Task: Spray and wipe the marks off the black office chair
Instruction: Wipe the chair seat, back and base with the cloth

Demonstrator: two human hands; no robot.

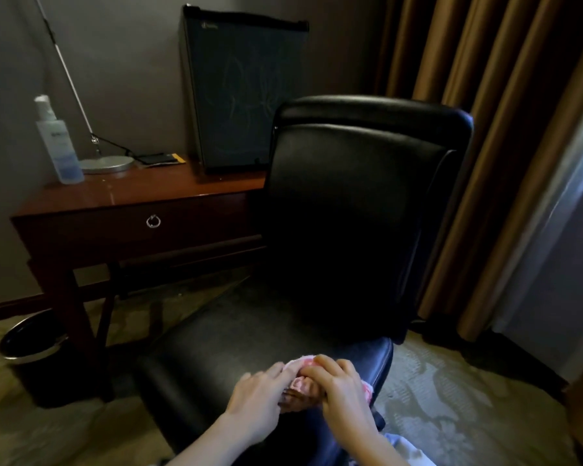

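Note:
The black office chair fills the middle of the view, its seat toward me and its backrest upright. A pink cloth lies bunched on the front right of the seat. My left hand and my right hand both hold the cloth, fingers curled over it, pressing it on the seat. A clear spray bottle with a white top stands on the wooden desk at the left, well away from both hands.
The wooden desk with a ring-pull drawer stands left of the chair. On it are a lamp base and a black mini fridge. A black waste bin sits on the carpet below. Brown curtains hang at the right.

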